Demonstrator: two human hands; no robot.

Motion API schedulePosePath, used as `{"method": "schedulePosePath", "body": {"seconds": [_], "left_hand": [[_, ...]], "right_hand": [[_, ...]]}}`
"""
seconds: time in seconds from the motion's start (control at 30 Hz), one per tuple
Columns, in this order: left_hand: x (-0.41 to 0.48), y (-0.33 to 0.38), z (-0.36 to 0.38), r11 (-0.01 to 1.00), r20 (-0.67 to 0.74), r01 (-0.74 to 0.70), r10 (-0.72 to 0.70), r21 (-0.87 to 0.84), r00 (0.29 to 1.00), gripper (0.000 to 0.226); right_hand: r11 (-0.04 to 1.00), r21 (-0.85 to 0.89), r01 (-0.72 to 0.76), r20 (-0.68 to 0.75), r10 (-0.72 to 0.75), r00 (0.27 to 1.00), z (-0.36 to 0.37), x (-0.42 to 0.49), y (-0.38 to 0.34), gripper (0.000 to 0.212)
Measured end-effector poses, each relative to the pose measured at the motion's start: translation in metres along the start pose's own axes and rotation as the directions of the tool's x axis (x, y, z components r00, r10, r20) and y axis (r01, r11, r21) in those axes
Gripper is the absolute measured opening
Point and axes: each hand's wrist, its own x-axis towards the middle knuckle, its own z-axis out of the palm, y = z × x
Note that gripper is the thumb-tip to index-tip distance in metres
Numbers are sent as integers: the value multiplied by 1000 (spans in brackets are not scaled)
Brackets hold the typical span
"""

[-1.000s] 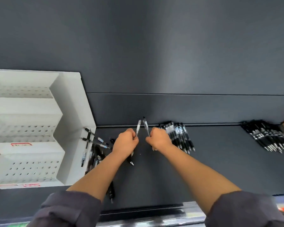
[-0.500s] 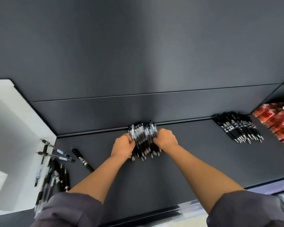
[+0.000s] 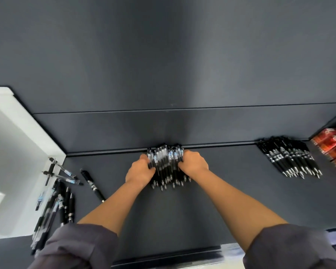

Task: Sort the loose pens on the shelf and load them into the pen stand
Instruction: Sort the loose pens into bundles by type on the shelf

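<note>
Pen bundle (image 3: 166, 166) on shelf (image 3: 231, 195) | left hand (image 3: 140, 172) grips its left side | right hand (image 3: 194, 164) grips its right side

text: none legible | pen labels (image 3: 171, 155): blurred | red packs (image 3: 333, 146): unreadable

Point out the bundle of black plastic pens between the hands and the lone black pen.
Bundle of black plastic pens (image 3: 166, 166), head view, middle of the barrels.
Lone black pen (image 3: 93, 185), head view, mid-barrel.
</note>
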Motion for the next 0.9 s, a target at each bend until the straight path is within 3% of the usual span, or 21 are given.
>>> {"method": "schedulePosePath", "body": {"seconds": [0.2, 0.33, 0.5, 0.9], "left_hand": [[-8, 0, -3, 995, -81, 12, -3, 103, 997, 21], [-16, -7, -15, 973, -150, -12, 48, 229, 988, 21], [-20, -24, -34, 965, -169, -22, 68, 261, 983, 21], [-36, -119, -108, 955, -205, -38, 102, 294, 973, 15]], "right_hand": [[984, -98, 148, -96, -157, 983, -3, -3, -5, 8], [956, -157, 248, -140, -270, 953, -1, -6, -20, 19], [937, -161, 310, -140, -332, 933, 6, -13, -49, 20], [900, -135, 413, 38, -412, 910, 53, -39, -172, 17]]}}
